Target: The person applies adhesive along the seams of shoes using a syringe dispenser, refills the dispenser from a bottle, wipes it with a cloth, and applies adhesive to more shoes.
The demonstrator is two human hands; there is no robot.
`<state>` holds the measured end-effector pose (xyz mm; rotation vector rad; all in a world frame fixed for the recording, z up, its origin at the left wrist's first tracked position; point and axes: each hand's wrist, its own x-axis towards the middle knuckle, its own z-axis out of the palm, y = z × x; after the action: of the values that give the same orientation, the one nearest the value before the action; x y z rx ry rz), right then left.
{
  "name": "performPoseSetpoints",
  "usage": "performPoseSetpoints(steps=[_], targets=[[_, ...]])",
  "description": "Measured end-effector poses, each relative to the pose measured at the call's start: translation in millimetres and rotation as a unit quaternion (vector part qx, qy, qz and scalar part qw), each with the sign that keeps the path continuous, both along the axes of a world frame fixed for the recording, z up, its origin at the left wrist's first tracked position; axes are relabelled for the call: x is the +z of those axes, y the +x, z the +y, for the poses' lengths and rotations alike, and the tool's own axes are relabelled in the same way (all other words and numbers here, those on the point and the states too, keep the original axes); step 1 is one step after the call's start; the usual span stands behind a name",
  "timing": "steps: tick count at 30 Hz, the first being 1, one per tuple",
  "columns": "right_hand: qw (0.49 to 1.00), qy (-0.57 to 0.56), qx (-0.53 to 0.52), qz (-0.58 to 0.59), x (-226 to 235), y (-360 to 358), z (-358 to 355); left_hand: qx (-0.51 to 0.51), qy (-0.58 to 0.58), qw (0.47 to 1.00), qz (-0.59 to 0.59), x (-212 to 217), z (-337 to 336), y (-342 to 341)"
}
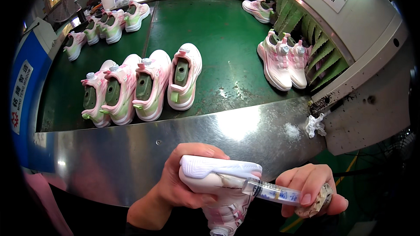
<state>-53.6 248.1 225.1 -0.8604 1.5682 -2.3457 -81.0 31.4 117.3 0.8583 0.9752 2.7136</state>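
My left hand [173, 185] is wrapped round a pink and white sneaker [225, 207], held on its side with the white sole [210, 167] uppermost. Between the fingers of my right hand [311, 185] is a clear syringe [282, 193] with blue markings on its barrel. Its thin tip lies along the line where sole and upper meet, seemingly touching it. A crumpled, stained wrapping [316, 203] covers the syringe's rear end, under my right fingers.
Several matching sneakers [184, 76] stand on the green conveyor belt [227, 30] ahead, others farther left. A pair [282, 59] sits near the green flap curtain [326, 52] of a machine at right. Crumpled white tissue [315, 125] lies on the metal ledge [131, 148].
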Motion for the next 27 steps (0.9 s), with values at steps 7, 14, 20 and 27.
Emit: performPoseSetpoints(steps=[7, 14, 20, 27], targets=[[0.999, 0.004, -0.027, -0.017, -10, 7, 7, 0.073, -0.084, 0.994, 0.013, -3, -5, 0], [0.998, 0.016, -0.021, -0.055, -27, 10, 24, 0.119, -0.081, 0.983, -0.116, 2, -2, 0], [0.995, -0.078, 0.030, -0.055, -63, 11, 41, 0.064, -0.110, 0.974, -0.190, 4, 6, -2], [0.995, -0.048, 0.008, -0.084, -90, 17, 54, 0.003, -0.029, 0.971, -0.237, -4, 13, -23]])
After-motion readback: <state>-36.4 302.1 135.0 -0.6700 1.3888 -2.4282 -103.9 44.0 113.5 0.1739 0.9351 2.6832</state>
